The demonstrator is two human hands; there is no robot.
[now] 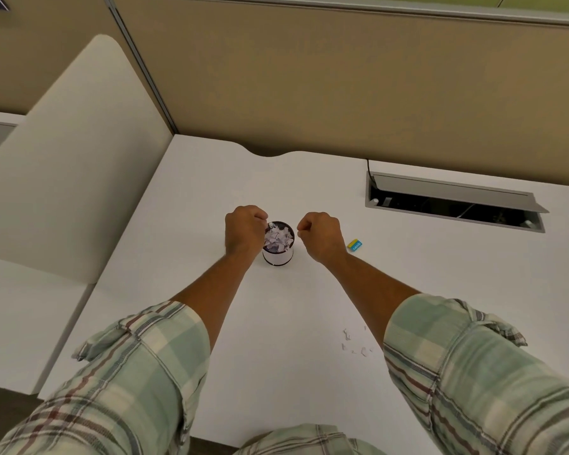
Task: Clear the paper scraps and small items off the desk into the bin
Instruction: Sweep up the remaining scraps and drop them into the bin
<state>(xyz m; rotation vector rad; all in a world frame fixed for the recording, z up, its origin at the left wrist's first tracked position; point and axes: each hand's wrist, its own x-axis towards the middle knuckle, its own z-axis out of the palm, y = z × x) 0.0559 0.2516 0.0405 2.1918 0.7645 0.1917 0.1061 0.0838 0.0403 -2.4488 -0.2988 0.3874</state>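
Observation:
A small round bin (278,257) with a white wall and dark rim stands mid-desk, heaped with white paper scraps (279,238). My left hand (244,232) hovers at the bin's left rim, fingers curled; a bit of white paper shows at its fingertips over the bin. My right hand (321,236) is a closed fist just right of the bin, apart from it; whether it holds anything is hidden. Several tiny paper scraps (355,343) lie on the white desk (211,192) near my right forearm. A small yellow and blue eraser (354,245) lies right of my right hand.
An open cable tray (454,205) with a grey flap is sunk into the desk at the back right. A beige partition wall (342,77) runs along the rear edge. A cream side divider (69,159) stands to the left, beyond the desk's left edge.

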